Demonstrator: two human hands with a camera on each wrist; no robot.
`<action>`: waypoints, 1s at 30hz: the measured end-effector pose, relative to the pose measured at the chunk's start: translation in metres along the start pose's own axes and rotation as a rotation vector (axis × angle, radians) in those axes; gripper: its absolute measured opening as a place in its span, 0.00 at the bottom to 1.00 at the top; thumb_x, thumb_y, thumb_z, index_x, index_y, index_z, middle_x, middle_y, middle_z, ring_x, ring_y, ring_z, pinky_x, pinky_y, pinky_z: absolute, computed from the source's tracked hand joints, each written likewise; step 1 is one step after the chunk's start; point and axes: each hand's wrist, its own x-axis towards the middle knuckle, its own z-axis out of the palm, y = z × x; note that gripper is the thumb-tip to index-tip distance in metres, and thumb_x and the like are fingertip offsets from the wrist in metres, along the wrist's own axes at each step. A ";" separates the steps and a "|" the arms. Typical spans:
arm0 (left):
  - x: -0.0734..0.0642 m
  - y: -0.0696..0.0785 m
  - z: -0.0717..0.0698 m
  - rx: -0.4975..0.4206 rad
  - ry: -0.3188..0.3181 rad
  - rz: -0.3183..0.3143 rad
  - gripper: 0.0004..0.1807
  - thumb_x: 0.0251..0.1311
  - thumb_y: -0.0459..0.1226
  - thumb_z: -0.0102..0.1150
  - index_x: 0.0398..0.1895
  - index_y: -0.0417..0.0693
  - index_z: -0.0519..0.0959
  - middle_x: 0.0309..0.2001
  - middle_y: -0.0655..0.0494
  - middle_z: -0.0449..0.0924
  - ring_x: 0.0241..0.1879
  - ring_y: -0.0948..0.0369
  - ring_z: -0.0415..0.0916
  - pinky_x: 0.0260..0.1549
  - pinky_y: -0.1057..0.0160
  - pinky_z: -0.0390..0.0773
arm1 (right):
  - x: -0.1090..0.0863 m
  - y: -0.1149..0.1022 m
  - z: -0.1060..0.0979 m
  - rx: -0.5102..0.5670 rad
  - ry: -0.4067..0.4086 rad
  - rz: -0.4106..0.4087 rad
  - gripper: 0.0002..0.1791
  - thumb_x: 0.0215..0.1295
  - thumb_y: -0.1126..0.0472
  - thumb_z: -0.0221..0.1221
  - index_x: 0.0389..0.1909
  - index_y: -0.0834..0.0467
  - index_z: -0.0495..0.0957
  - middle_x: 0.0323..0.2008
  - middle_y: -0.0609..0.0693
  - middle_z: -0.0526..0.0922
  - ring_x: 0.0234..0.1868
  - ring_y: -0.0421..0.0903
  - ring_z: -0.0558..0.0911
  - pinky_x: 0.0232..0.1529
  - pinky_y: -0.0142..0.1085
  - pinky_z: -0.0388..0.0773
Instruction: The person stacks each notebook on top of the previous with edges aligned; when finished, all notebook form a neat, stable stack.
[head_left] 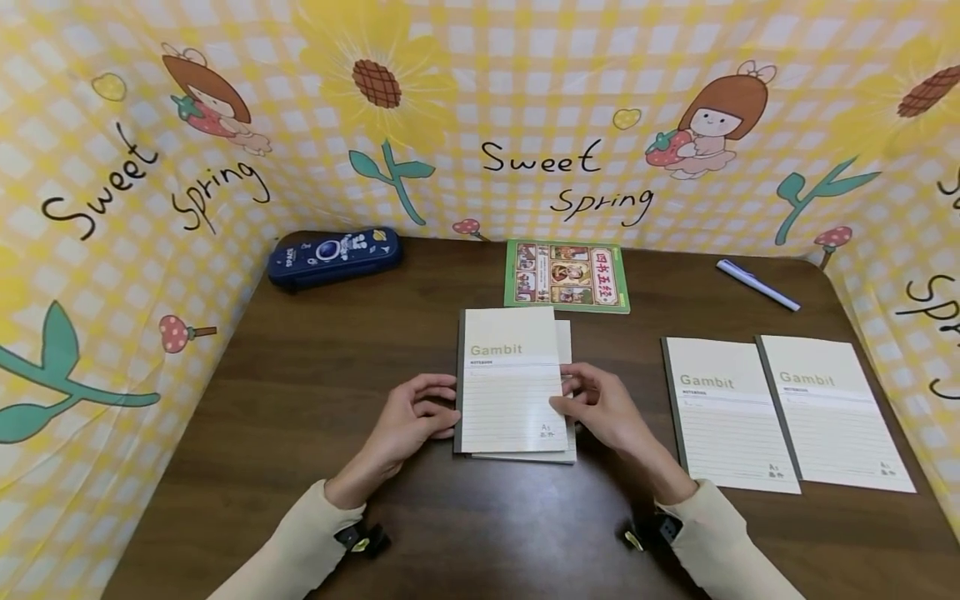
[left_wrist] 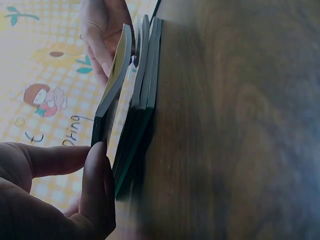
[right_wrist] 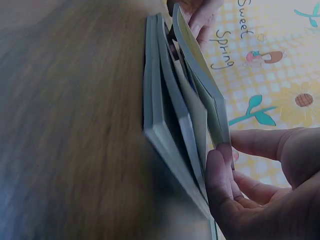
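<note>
A cream Gambit notebook with a dark spine is raised between both hands, over a small stack of like notebooks on the table. My left hand pinches its spine edge between thumb and fingers. On the opposite edge, my right hand pinches it, thumb on the cover. Seen from the side in the left wrist view, the held notebook stands apart from the stack and bends a little. In the right wrist view, fingers partly hide the near corner of the held notebook.
Two more Gambit notebooks, one beside the other, lie at the right. Behind the stack lies a green-bordered picture book. A navy pencil case sits back left, a pale lavender pen back right. Patterned cloth walls enclose the table.
</note>
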 end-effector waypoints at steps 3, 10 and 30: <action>0.002 0.000 0.005 0.008 -0.007 0.011 0.28 0.62 0.23 0.66 0.66 0.34 0.74 0.58 0.34 0.78 0.39 0.60 0.84 0.37 0.61 0.89 | -0.003 0.005 -0.002 -0.024 0.006 -0.020 0.27 0.68 0.64 0.68 0.65 0.67 0.76 0.43 0.61 0.85 0.31 0.43 0.81 0.30 0.31 0.80; 0.007 -0.005 0.012 0.044 -0.004 0.026 0.27 0.62 0.23 0.66 0.66 0.35 0.76 0.57 0.34 0.79 0.40 0.59 0.86 0.36 0.63 0.89 | -0.011 0.013 0.000 -0.125 0.072 -0.042 0.28 0.65 0.61 0.71 0.65 0.66 0.79 0.45 0.59 0.85 0.34 0.41 0.85 0.30 0.30 0.82; 0.007 -0.003 0.017 0.149 -0.007 0.074 0.23 0.68 0.28 0.64 0.65 0.35 0.79 0.55 0.35 0.79 0.39 0.56 0.86 0.33 0.63 0.89 | -0.017 0.014 0.007 -0.310 0.148 -0.082 0.28 0.62 0.60 0.74 0.60 0.68 0.82 0.38 0.54 0.83 0.31 0.41 0.82 0.32 0.27 0.78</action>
